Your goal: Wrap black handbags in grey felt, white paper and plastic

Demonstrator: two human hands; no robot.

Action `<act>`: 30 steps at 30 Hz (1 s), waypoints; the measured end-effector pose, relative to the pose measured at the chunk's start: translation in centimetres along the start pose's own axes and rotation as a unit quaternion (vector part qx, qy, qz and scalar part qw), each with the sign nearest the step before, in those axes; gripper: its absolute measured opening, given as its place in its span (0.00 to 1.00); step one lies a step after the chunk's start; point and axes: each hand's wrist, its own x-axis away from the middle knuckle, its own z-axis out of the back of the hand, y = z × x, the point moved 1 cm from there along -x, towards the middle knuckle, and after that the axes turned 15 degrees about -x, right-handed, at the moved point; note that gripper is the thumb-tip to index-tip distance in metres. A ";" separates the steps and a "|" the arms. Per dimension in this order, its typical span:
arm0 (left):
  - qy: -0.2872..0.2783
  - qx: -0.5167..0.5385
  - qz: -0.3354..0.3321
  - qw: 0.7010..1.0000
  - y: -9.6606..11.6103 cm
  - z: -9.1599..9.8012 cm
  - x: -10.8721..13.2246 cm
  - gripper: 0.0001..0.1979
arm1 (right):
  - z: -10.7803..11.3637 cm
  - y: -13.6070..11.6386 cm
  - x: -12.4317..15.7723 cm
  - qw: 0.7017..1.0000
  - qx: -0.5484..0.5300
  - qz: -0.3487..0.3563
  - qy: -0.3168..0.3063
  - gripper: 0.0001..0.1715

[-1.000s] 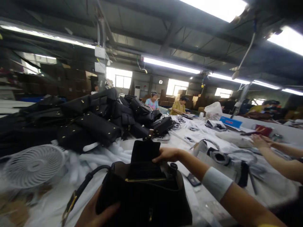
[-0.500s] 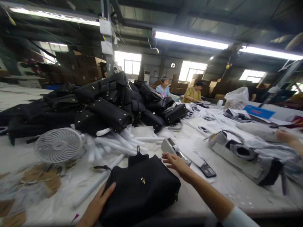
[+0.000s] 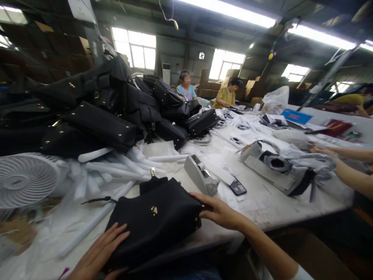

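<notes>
1. Black handbag (image 3: 163,198), smooth, lies tilted on the white table (image 3: 256,216) between the two hands, near edge toward the person.
2. Left hand (image 3: 100,247): on the bag's left end, fingers laid out over the top face, slightly parted, thumb low by the near edge. Contact clear; cannot tell if it is clamped.
3. Right hand (image 3: 218,210): at the bag's right end, fingertips against the upper corner, thumb apart from the fingers and by the bag's side; not closed up.
4. Gold clasp (image 3: 154,210) on the bag's face, between the hands. Flap (image 3: 153,184) with gold fitting stands out past the bag's far edge, beyond the left hand. Dark strap (image 3: 97,200) trails off beyond the left hand too.
5. Grey tape dispenser (image 3: 199,175): just beyond the right hand. Phone (image 3: 238,186): beyond it, a bit to its right.
6. Grey wrapped bag (image 3: 271,173): farther right of the right hand; a co-worker's hands (image 3: 326,151) beside it, at wrapped material.
7. White foam tube (image 3: 84,223): just beyond the left hand, angled; more tubes farther out.
8. White fan (image 3: 26,181): left of and beyond the left hand.
9. Heap of black bags (image 3: 100,124): well beyond the left hand.
10. Two people (image 3: 227,97) far beyond both hands.
</notes>
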 end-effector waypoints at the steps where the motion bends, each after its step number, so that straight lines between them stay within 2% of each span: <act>1: -0.009 0.004 0.018 1.000 -0.2 0.1 -0.3 0.31 | 0.2 -0.1 -0.2 1.000 0.007 0.006 0.002 0.34; 3: -0.018 0.022 0.037 0.999 -0.5 0.7 -1.3 0.30 | 0.5 -0.5 -0.5 0.999 0.041 0.022 0.013 0.29; 6: -0.008 0.041 0.029 0.999 -0.6 1.8 -2.6 0.31 | 0.8 -1.5 -0.6 0.994 0.090 0.060 0.029 0.27; 9: 0.000 0.023 -0.007 1.000 -0.6 2.5 -3.1 0.31 | 0.7 -2.0 -0.4 0.989 0.118 0.086 0.009 0.33; 11: 0.003 -0.017 -0.027 0.999 0.0 2.7 -3.0 0.31 | 0.5 -1.5 -0.1 0.993 0.095 0.068 0.032 0.39; 13: 0.025 -0.072 -0.029 0.997 1.4 3.0 -2.9 0.32 | 0.1 -0.3 0.4 0.995 0.049 0.036 0.074 0.41; 16: 0.068 -0.118 -0.022 0.990 5.2 3.4 -3.2 0.30 | -0.9 1.9 1.1 0.995 -0.002 0.019 0.096 0.38; 19: 0.058 -0.123 -0.034 0.990 8.6 2.9 -4.5 0.30 | -2.2 3.6 1.1 0.991 -0.031 0.028 0.130 0.37; 21: 0.043 -0.130 -0.022 0.990 9.4 2.2 -5.7 0.30 | -2.9 4.5 0.6 0.985 -0.040 0.025 0.167 0.30; 23: 0.029 -0.115 -0.008 0.993 9.0 1.5 -6.9 0.30 | -3.3 5.1 -0.1 0.979 -0.044 0.018 0.198 0.25; 26: 0.000 -0.066 0.004 0.998 7.4 1.3 -8.2 0.30 | -3.6 5.3 -0.6 0.974 -0.034 0.017 0.222 0.23; 30: -0.061 -0.019 0.014 0.998 5.8 2.1 -9.5 0.29 | -3.6 3.6 -0.1 0.966 0.020 0.046 0.254 0.22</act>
